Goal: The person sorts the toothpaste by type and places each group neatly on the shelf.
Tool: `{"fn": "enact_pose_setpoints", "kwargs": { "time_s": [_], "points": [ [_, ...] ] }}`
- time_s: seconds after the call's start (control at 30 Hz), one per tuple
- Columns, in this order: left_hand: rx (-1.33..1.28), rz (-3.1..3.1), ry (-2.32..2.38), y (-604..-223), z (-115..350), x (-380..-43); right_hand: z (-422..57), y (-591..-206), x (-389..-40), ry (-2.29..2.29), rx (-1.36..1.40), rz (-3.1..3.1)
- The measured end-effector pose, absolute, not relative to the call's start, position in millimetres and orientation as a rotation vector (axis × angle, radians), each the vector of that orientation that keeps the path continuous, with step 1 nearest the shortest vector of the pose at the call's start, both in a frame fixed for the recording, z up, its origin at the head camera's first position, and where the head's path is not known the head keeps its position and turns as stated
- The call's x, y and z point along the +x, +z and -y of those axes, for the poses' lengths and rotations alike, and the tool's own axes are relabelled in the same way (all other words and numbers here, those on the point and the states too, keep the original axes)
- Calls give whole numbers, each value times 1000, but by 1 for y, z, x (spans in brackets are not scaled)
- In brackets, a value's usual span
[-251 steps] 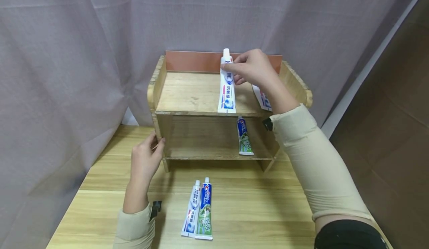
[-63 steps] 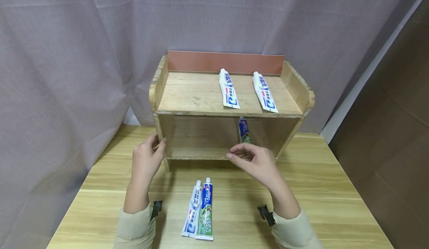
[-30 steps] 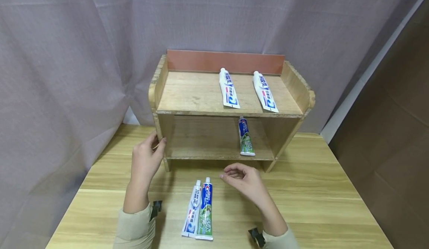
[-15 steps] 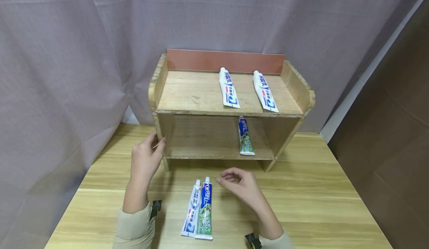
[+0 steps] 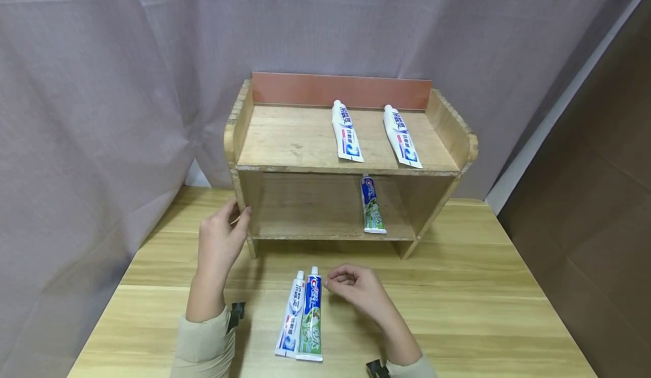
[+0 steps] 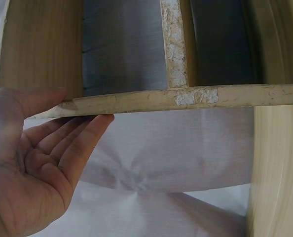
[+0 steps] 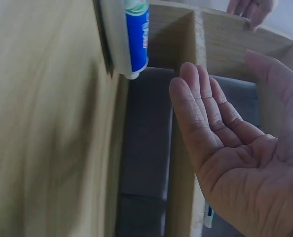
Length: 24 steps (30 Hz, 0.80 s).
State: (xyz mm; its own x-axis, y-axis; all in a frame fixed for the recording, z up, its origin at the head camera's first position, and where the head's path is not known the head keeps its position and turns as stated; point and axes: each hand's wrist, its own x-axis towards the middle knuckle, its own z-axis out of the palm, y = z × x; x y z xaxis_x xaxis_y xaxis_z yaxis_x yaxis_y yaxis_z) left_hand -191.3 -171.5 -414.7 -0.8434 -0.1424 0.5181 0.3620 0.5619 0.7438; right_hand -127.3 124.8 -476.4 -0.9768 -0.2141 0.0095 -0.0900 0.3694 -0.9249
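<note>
table [image 5: 483,310]: rack [image 5: 447,126], two tubes [image 5: 290,324] [image 5: 311,321] | upper shelf [image 5: 290,135]: white tubes [image 5: 348,132] [image 5: 403,137] | lower shelf [image 5: 305,214]: Crest tube [image 5: 373,205]

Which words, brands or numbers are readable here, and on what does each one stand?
"Crest": blue-green toothpaste tube on the pale wooden table.
"Crest", small: second blue-green tube on the lower wooden shelf.
"抗敏感": white toothpaste tube beside the first.
Upper wooden shelf, left white tube and right white tube: Chinese characters too small to read surely.
Other print: too small or blurred.
</note>
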Motion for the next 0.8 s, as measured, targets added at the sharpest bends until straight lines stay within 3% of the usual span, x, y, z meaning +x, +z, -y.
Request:
{"fn": "enact_pose_setpoints", "kwargs": {
  "time_s": [0.8],
  "points": [
    [-162, 2280, -1224, -413, 170, -192, -126, -501, -134, -1486, -255, -2474]
  ]
}}
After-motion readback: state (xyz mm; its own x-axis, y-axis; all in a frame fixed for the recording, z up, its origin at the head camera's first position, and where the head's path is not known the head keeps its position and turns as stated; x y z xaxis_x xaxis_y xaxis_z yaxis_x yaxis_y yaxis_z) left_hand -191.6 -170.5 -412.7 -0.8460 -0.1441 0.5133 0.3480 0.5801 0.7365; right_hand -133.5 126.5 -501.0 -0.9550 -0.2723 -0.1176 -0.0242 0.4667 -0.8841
